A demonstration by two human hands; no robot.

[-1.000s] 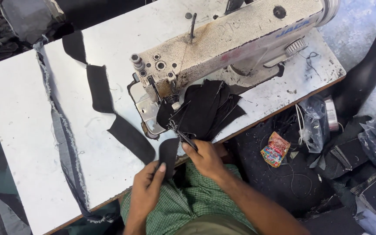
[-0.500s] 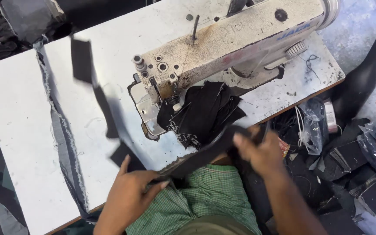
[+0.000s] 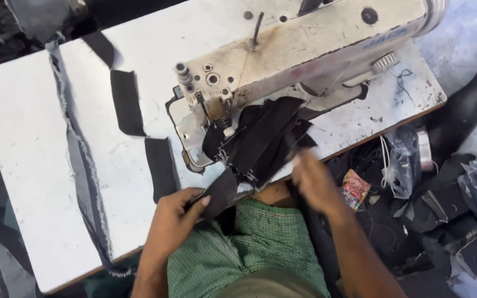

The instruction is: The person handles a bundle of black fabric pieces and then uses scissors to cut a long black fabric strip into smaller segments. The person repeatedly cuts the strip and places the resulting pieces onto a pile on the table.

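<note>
Head view: black fabric strip (image 3: 224, 190), flat, narrow.

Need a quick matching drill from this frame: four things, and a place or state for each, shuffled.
Things:
1. left hand
2. right hand
3. frayed denim strip
4. small colourful packet

Places or states:
A. lies along the table's left part
B. blurred, at the table's front edge
C. on the dark heap right of the table
D. pinches the end of a black fabric strip

Pairs: 1-D, 2-B, 3-A, 4-C
</note>
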